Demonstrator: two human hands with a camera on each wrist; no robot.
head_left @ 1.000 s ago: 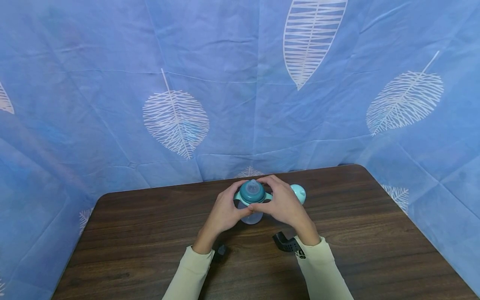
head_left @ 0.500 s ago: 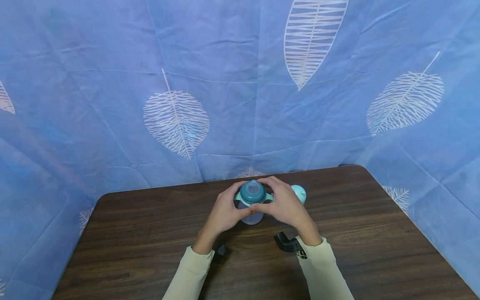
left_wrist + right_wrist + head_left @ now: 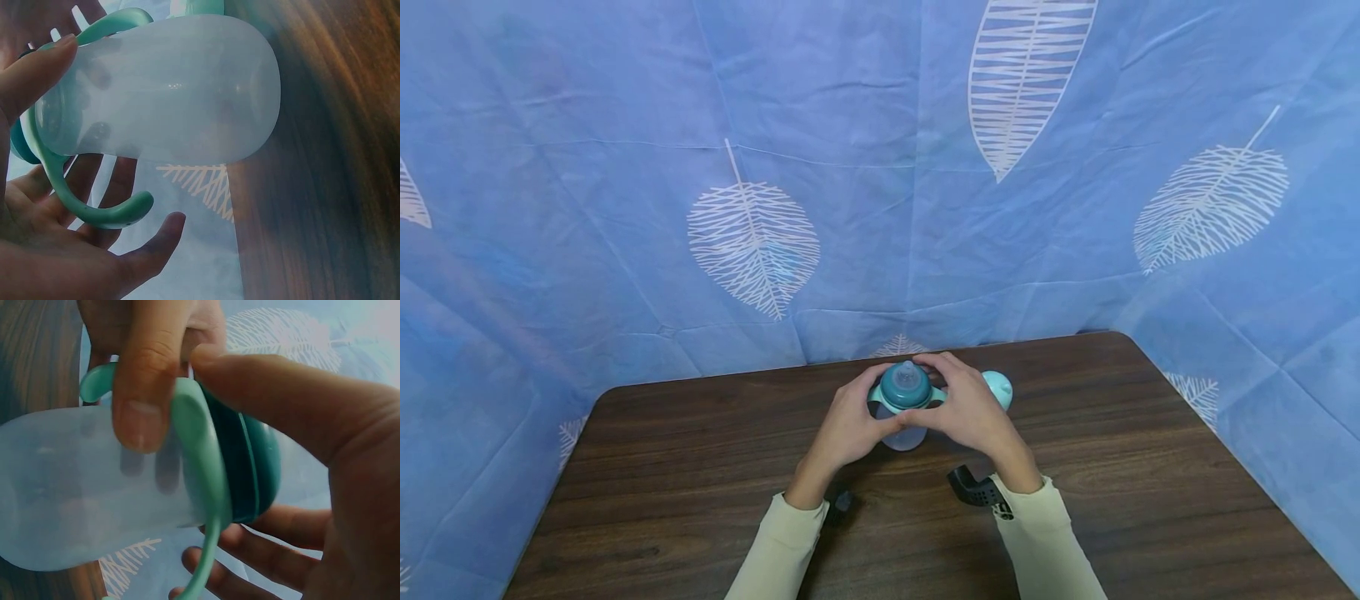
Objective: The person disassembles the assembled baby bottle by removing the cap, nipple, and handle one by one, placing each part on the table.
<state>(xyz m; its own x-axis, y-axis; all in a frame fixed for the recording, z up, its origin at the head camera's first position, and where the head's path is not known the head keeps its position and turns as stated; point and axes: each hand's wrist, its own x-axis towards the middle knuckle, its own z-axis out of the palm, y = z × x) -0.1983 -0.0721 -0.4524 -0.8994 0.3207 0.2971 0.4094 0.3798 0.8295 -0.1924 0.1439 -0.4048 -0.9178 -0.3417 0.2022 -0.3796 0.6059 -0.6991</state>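
A baby bottle point(image 3: 904, 437) with a translucent body, mint handles point(image 3: 109, 219) and a teal collar point(image 3: 259, 469) stands between my hands, its clear nipple point(image 3: 907, 373) pointing up. My left hand point(image 3: 850, 421) holds it from the left; in the right wrist view its thumb presses the body just below the handle ring. From the right, my right hand point(image 3: 973, 408) grips the collar end, thumb across the teal part and fingers on the far side. Some fingertips are hidden behind the bottle.
A mint dome-shaped cap point(image 3: 998, 388) lies just beyond my right hand, partly covered by it. The dark wooden table point(image 3: 700, 483) ends at a blue leaf-print cloth point(image 3: 865, 242) behind. A black strap point(image 3: 976, 486) is at my right wrist.
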